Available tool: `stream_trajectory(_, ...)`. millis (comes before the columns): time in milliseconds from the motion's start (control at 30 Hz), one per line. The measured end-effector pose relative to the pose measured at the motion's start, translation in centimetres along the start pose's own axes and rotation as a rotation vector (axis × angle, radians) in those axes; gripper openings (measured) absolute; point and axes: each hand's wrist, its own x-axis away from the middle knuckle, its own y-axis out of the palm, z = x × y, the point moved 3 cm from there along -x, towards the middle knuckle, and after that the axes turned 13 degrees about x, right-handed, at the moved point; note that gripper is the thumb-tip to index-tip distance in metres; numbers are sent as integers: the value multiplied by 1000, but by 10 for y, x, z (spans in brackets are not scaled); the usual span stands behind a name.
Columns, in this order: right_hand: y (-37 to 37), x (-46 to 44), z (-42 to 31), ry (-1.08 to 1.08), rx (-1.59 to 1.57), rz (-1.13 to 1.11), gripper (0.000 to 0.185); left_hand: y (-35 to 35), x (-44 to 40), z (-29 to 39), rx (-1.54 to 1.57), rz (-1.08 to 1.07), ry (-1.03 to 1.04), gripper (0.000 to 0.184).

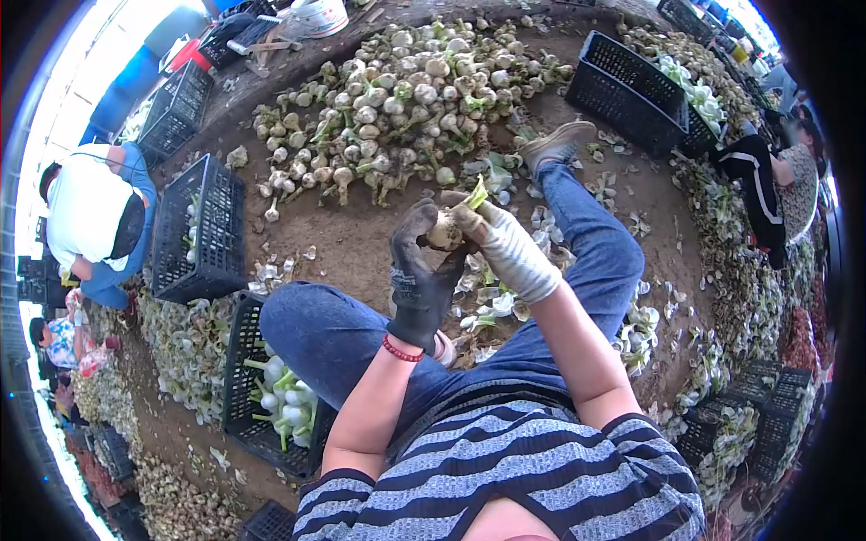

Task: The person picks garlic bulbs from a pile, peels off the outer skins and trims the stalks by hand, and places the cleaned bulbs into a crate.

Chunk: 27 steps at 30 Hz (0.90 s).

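My left hand [422, 269], in a dark grey glove, is wrapped round the left side of a garlic bulb [445, 231] in front of my knees. From the right, my right hand [505, 248], in a whitish glove, closes on the bulb's top, where a yellow-green leafy stub [477, 193] sticks up between the fingers. Brown soil marks the bulb. Beyond my hands lies a big heap of unpeeled garlic [397, 108] on the ground. Beside my left knee, a black crate [236, 361] holds several clean white bulbs with green stems [290, 406].
Black crates stand at the left [200, 230] and upper right [629, 95]. Peeled skins [492, 307] litter the ground between my legs. A person in white [95, 212] crouches at left; another person [780, 185] sits at right. A white bucket [320, 16] stands at the top.
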Motion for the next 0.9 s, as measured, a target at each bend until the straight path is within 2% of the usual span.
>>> stream_trajectory(100, 5, 9, -11, 32, 81, 54, 52, -3, -2, 10, 9, -25, 114, 65)
stream_trajectory(133, 3, 11, -15, 60, 205, 26, 44, -6, 2, 11, -45, -24, 132, 64)
stream_trajectory(167, 2, 13, -17, 19, 189, 0, 38, -8, 5, 13, -98, -50, 85, 63)
stream_trajectory(200, -5, 10, -9, -210, 426, 1, 40, -3, 14, -1, 73, 30, 69, 60)
stream_trajectory(233, -6, 12, 11, -119, 165, -80, 42, -4, 11, 10, 45, 6, 25, 58)
stream_trajectory(267, -14, 8, 25, -366, 529, 29, 40, -5, 8, 21, 17, -19, -18, 58)
stream_trajectory(300, -10, 12, -2, -305, 494, -20, 35, -3, 5, 16, 80, -26, 11, 60)
stream_trajectory(367, -14, 13, -1, -401, 501, 23, 31, -3, 6, -1, 366, -17, -161, 61)
stream_trajectory(400, -13, 9, 2, -284, 405, -58, 29, 1, 2, 8, 657, -13, -405, 58)
stream_trajectory(433, -14, 11, -3, -180, 344, -78, 27, 0, 0, 7, 687, -27, -386, 58)
stream_trajectory(500, -19, 10, -1, -88, 357, -79, 24, -9, 6, -12, 684, -52, -548, 49)
stream_trajectory(533, -21, 11, -5, -40, 317, -62, 23, -11, 10, -17, 698, -50, -531, 49)
stream_trajectory(567, -22, 15, -7, 9, 267, -43, 23, -12, 17, -23, 983, 18, -690, 45)
stream_trajectory(600, -25, 17, -4, -55, 273, -6, 23, -11, 21, -29, 1263, 85, -852, 43)
stream_trajectory(633, -27, 13, 11, -112, 336, 39, 26, -10, 15, -28, 1260, 78, -845, 43)
stream_trajectory(667, -28, 14, 14, -88, 363, 78, 27, -3, 8, -19, 1334, -96, -937, 37)
stream_trajectory(733, -32, 24, 13, -64, 385, 109, 27, 3, 1, -1, 1053, -168, -1041, 31)
stream_trajectory(767, -35, 32, 8, 56, 319, 85, 27, 6, 7, -30, 1049, -162, -1042, 31)
stream_trajectory(800, -35, 38, 9, 180, 251, 62, 27, 5, 15, -82, 609, -131, -770, 31)
stream_trajectory(833, -35, 38, 19, 103, 91, 104, 24, 1, 18, -106, 175, -105, -486, 30)
stream_trajectory(900, -46, 37, 48, 218, -43, 58, 29, 2, 1, -54, 166, -123, -548, 30)
